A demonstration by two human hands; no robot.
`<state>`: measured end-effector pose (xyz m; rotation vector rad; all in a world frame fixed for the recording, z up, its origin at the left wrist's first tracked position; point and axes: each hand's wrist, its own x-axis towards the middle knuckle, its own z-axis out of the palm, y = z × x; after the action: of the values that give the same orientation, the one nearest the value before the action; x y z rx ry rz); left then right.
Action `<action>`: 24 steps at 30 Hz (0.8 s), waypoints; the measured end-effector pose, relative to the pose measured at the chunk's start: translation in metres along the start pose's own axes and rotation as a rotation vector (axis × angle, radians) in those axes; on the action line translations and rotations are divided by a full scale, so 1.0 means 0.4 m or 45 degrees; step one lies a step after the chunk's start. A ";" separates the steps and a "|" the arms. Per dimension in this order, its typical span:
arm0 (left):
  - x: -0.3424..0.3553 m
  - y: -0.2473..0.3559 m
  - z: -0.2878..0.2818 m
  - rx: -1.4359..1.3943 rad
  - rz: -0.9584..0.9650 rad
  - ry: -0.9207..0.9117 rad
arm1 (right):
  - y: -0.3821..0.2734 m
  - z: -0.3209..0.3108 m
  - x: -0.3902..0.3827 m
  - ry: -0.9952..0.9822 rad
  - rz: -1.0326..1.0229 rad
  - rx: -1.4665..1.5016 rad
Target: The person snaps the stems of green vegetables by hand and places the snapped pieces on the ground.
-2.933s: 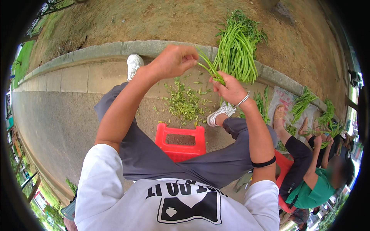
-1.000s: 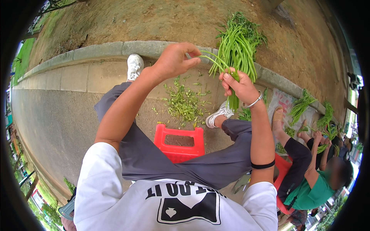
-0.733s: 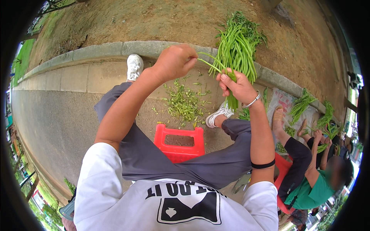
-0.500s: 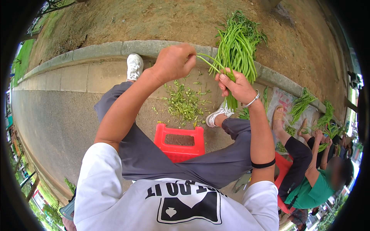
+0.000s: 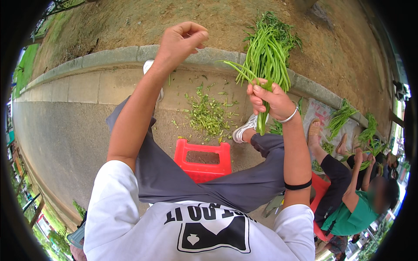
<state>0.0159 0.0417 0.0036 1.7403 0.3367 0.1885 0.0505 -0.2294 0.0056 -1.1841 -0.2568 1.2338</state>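
Head view; stems (image 5: pixel 262 122) in right hand (image 5: pixel 274 101)

Green stems (image 5: pixel 262 122) are looking smooth; the metal bracelet (image 5: pixel 290 115) is gleaming; the plastic stool (image 5: pixel 204 171) is showing slight gloss; cloth trousers (image 5: pixel 163 172) are appearing matt.

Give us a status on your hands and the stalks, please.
Right hand gripping green stalks. Left hand raised apart from them, half-curled, contents unclear. Larger bunch lying beyond. Red stool below, clear of both hands.
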 end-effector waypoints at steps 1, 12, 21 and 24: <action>-0.004 -0.002 0.005 -0.018 0.008 -0.094 | -0.002 0.000 0.000 -0.022 -0.008 0.034; -0.025 -0.016 0.027 0.220 0.080 -0.404 | -0.009 -0.016 -0.015 -0.199 -0.031 0.162; -0.034 -0.016 0.059 0.004 0.246 -0.155 | -0.001 0.007 0.002 -0.139 -0.010 0.041; -0.059 0.001 0.078 0.015 0.341 -0.269 | 0.012 0.008 0.009 -0.099 0.036 -0.005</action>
<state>0.0031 0.0049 -0.0006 1.7945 -0.0505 0.1937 0.0468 -0.2253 0.0016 -1.1475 -0.3014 1.3064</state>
